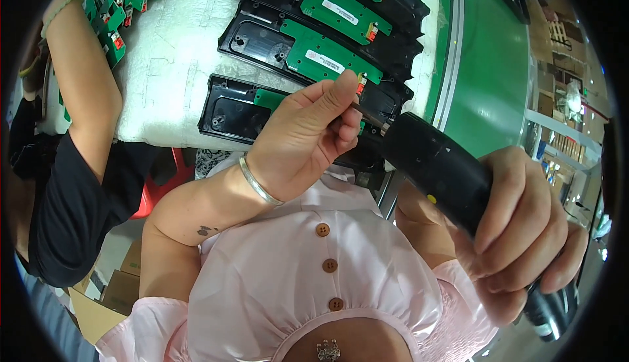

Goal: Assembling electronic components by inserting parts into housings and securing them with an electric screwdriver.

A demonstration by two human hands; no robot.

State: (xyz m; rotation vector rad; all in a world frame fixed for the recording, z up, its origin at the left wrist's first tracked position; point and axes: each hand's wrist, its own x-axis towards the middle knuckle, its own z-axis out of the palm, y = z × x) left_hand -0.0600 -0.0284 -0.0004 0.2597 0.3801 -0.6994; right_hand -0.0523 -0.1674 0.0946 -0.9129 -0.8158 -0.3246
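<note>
In my right hand (524, 231) is a black electric screwdriver (436, 169), tilted so that its thin metal bit (370, 114) points up and left. The fingers of my left hand (295, 126) are pinched together at the tip of this bit. Whatever sits between them is too small and too covered to make out. Just beyond, the nearest black plastic panel (229, 103) carries a green circuit board (265, 98), partly hidden by my left hand. Behind it lies another black panel (252, 44) with a green board (327, 58) that has a white label and an orange-red connector.
More panels with boards continue toward the far edge of the white foam surface (170, 67). Loose green boards (121, 8) are heaped at far left, beside another person's arm (85, 87). A green surface (485, 60) runs along the right. Below left stand a red stool (157, 191) and a cardboard box (121, 290).
</note>
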